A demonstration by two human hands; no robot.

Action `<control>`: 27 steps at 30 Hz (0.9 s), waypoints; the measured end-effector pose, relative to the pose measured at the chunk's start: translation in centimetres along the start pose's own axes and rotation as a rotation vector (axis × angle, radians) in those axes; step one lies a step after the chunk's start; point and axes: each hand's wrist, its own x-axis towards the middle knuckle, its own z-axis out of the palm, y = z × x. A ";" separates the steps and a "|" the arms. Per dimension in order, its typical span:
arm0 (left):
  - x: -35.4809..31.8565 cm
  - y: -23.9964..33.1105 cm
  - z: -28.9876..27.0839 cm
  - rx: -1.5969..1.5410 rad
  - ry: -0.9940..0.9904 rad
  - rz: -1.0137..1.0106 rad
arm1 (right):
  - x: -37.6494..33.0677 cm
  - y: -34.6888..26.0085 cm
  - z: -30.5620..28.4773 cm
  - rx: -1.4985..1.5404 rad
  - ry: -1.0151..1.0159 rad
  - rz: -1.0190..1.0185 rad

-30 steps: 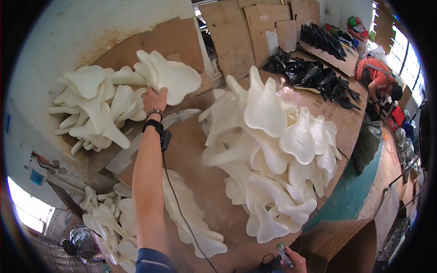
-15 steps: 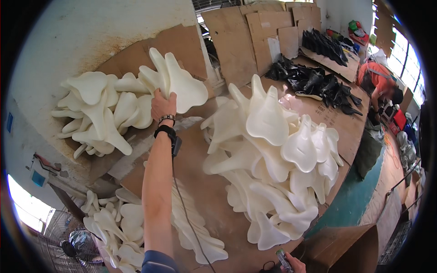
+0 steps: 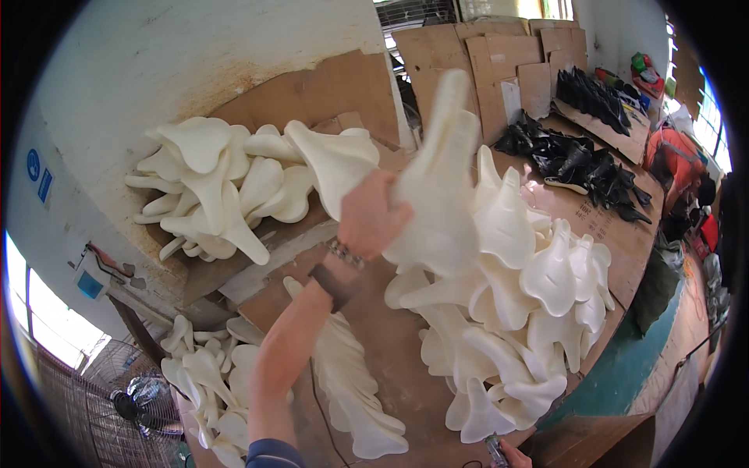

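My left hand [image 3: 374, 214], blurred by motion, is closed on the edge of a cream-white foam bicycle saddle pad [image 3: 437, 195]. The pad points nose up, above the left side of a large heap of similar pads [image 3: 507, 300]. Behind the hand, one pad [image 3: 335, 160] leans at the right end of another pile [image 3: 207, 148] by the wall. At the lower edge my right hand [image 3: 512, 454] grips a small greenish, shiny tool [image 3: 495, 448] of a kind I cannot make out. A row of overlapping pads [image 3: 351, 390] lies between my left forearm and the heap.
More pads [image 3: 207, 382] are stacked at the lower left, near a wire fan [image 3: 125, 405]. Black saddle-shaped pieces [image 3: 577, 164] lie on the cardboard-covered table [image 3: 597, 207] at the back. A cardboard box [image 3: 581, 437] stands at lower right. Another person [image 3: 675, 168] bends over at far right.
My left hand has lifted a pad from the wall pile and swung it right, over to the large heap. The view has turned slightly left. My right hand still holds the small tool.
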 end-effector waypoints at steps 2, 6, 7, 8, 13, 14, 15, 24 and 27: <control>-0.6 2.8 -1.1 -0.072 -0.109 -0.016 | -0.1 0.2 0.3 0.015 -0.014 0.035; 4.6 -1.7 -4.8 0.077 0.172 -0.233 | -0.4 -0.2 0.6 0.015 0.034 -0.049; 6.7 -4.4 -6.7 0.078 0.244 -0.372 | -1.0 -0.4 0.6 0.018 0.017 -0.013; 7.0 -9.1 -9.8 0.093 0.329 -0.451 | -1.3 -0.7 0.6 0.037 -0.036 -0.006; 0.6 -8.3 -9.1 0.017 0.167 -0.331 | -2.0 -0.6 0.9 0.052 0.042 -0.094; -2.8 -8.2 -9.2 -0.040 0.074 -0.335 | -2.2 -1.0 0.7 0.052 0.012 -0.080; -6.4 -8.5 -9.4 -0.114 -0.003 -0.411 | -2.7 -1.2 0.7 0.051 -0.006 -0.092; -41.0 -2.2 -10.2 -0.364 -0.113 -1.089 | -5.1 -6.4 -1.0 0.078 -0.023 -0.216; -47.8 2.5 -12.7 -0.197 -0.124 -1.145 | -5.9 -7.8 -1.3 0.079 -0.050 -0.272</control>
